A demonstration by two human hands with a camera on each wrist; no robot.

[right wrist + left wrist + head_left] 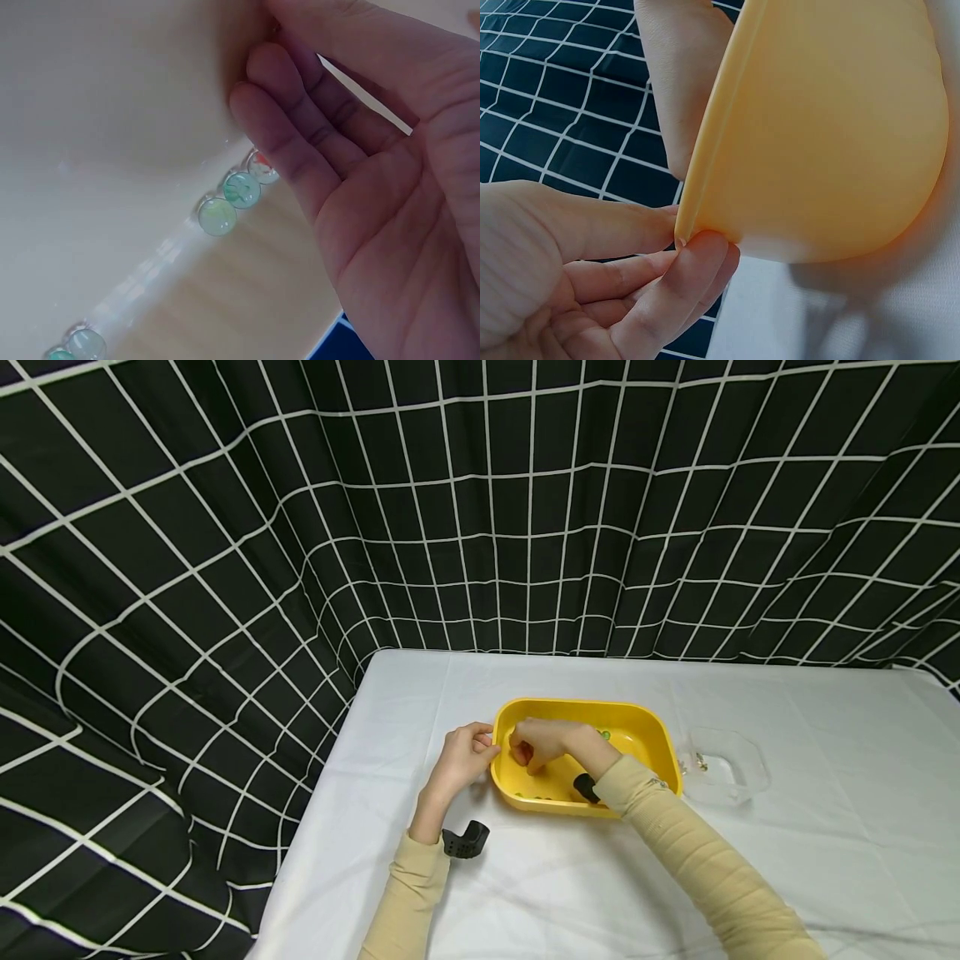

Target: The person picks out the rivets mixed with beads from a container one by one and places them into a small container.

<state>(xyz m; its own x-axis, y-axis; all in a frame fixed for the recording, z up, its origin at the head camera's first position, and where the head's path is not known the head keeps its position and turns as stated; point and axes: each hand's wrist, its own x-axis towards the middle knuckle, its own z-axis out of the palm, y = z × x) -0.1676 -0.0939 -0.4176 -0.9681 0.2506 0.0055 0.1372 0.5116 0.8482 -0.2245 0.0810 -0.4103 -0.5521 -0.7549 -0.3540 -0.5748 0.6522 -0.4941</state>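
A yellow plastic tub (632, 745) stands on the table. My left hand (460, 762) pinches its left end wall at the rim, thumb on one side and fingers on the other, as the left wrist view shows up close. Down inside the tub, near that same end, is my right hand (553, 739) with its fingers curled toward the thumb. Its thumb tip is cut off in the right wrist view, so I cannot tell whether it pinches something. Beside those fingers lie a pale green marble (217, 217), a teal marble (241, 190) and a red-and-clear marble (262, 167).
Farther along the tub's edge sit a clear marble (87, 344) and a teal one (60, 355). A green marble (605, 736) shows near the far wall. Right of the tub stands a clear plastic container (738, 760) with small objects inside. Black gridded curtains (480, 510) surround the white-covered table (840, 760).
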